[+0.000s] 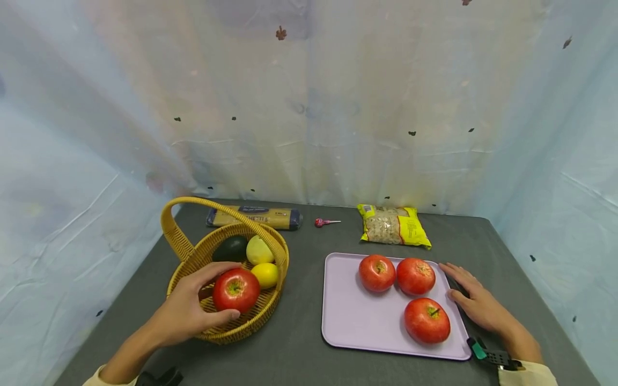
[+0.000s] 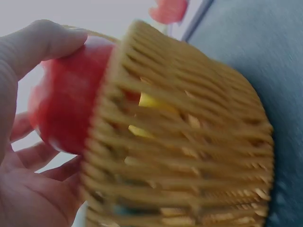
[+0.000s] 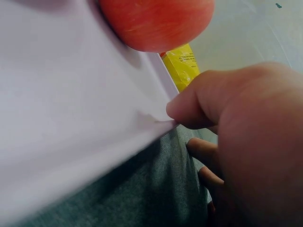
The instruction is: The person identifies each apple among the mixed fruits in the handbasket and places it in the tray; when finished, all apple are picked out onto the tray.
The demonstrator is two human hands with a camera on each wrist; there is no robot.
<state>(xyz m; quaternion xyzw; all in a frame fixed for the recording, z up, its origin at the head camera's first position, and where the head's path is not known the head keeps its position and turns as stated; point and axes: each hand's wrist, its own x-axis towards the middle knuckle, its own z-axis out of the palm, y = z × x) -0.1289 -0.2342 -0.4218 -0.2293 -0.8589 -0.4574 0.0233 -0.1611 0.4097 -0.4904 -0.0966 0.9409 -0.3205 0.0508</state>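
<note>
Over the near-left side of a yellow wicker basket (image 1: 260, 320), my left hand (image 1: 190, 308) grips a red apple (image 1: 236, 290) between thumb and fingers. Seen from the left wrist, the apple (image 2: 71, 94) is at the basket's rim, partly behind the weave (image 2: 199, 123). Inside the basket lie a dark green avocado (image 1: 230, 251), a pale yellow-green fruit (image 1: 259, 250) and a yellow lemon (image 1: 265, 275). My right hand (image 1: 478, 303) rests at the right edge of a lilac tray (image 1: 362, 327), its thumb (image 3: 189, 104) at the rim. Three red apples (image 1: 427, 320) sit on the tray.
Behind the basket lies a pack of spaghetti (image 1: 265, 217). A lollipop (image 1: 325, 222) is to its right, and a yellow-ended clear bag of oat-like flakes (image 1: 393, 225) lies behind the tray. A pale curtain (image 1: 309, 107) surrounds the dark grey table (image 1: 304, 268).
</note>
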